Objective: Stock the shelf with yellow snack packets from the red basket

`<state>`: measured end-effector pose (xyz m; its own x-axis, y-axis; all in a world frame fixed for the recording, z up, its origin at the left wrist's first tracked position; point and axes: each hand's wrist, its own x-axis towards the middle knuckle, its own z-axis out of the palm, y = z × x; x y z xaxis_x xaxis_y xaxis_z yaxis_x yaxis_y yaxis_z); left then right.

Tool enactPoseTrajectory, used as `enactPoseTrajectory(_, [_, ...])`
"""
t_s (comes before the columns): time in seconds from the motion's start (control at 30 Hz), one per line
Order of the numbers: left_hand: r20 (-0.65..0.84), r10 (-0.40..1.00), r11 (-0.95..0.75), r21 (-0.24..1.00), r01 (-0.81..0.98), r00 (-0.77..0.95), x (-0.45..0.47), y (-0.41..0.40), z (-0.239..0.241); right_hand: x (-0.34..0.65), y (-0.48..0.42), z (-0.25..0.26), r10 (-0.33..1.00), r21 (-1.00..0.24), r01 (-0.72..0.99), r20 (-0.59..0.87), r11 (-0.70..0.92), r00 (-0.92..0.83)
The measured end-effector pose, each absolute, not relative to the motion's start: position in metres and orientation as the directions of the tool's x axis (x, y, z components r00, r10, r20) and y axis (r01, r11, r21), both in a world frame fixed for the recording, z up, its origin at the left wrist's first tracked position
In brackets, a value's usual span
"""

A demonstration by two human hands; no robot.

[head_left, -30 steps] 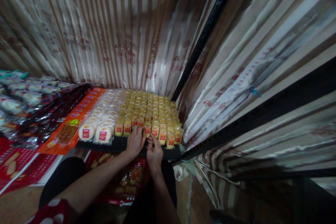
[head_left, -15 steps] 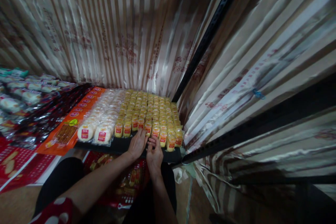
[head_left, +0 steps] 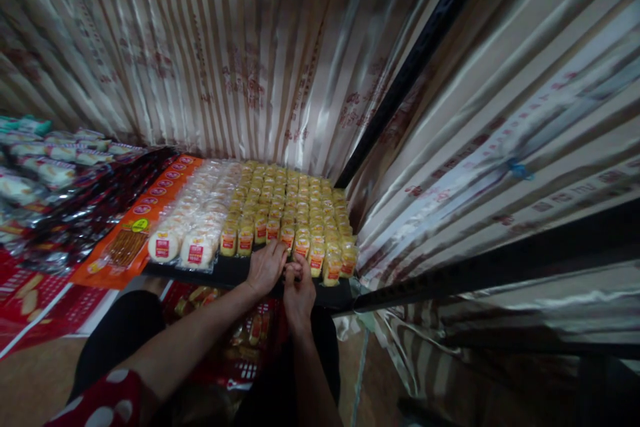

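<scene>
Several rows of small yellow wrapped cakes (head_left: 293, 203) with red labels fill the right part of a black shelf (head_left: 235, 271). Both my hands meet at the front row. My left hand (head_left: 265, 268) lies with its fingers curled over a front-row cake (head_left: 287, 238). My right hand (head_left: 299, 288) is beside it, thumb and fingers pinched at the same spot; what they grip is hidden. Larger white wrapped buns (head_left: 196, 250) stand to the left of the yellow cakes.
An orange snack packet (head_left: 131, 240) and dark packets (head_left: 85, 213) lie further left. Striped shiny curtains (head_left: 240, 60) close the back and right. A black post (head_left: 400, 90) rises at the shelf's right corner. A red basket of snacks (head_left: 240, 340) sits below my arms.
Both hands have stayed together at the front row of yellow cakes, shifting slightly to the right along the shelf edge. The view itself has drifted a little.
</scene>
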<state>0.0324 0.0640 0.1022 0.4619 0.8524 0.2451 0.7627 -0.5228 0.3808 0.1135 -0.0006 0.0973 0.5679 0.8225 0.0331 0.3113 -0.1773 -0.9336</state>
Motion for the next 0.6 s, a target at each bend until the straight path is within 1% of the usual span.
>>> enactPoseTrajectory(0.1, [0.227,0.862,-0.507,0.385,0.771,0.453,0.032,0.064,0.103,0.113,0.0,0.097,0.814,-0.943,0.286,0.03,-0.169,0.58])
enactPoseTrajectory(0.3, [0.192,0.858,-0.513,0.357,0.78,0.477,0.031,0.065,0.109,0.11,0.003,0.093,0.804,-0.932,0.323,0.064,-0.164,0.591])
enactPoseTrajectory(0.37, [0.204,0.851,-0.525,0.36,0.771,0.484,0.028,0.064,0.111,0.11,0.002,0.092,0.819,-0.951,0.282,0.06,-0.127,0.571])
enactPoseTrajectory(0.5, [0.275,0.81,-0.585,0.422,0.692,0.517,0.018,0.05,0.112,0.113,-0.008,0.094,0.855,-0.996,0.085,0.035,-0.011,0.517])
enactPoseTrajectory(0.53, [0.296,0.792,-0.609,0.447,0.655,0.534,0.013,0.042,0.111,0.112,-0.014,0.096,0.858,-0.998,0.065,0.041,0.009,0.512])
enactPoseTrajectory(0.6, [0.325,0.774,-0.628,0.5,0.596,0.544,-0.001,0.023,0.107,0.106,-0.027,0.099,0.864,-0.995,0.095,0.079,0.037,0.496])
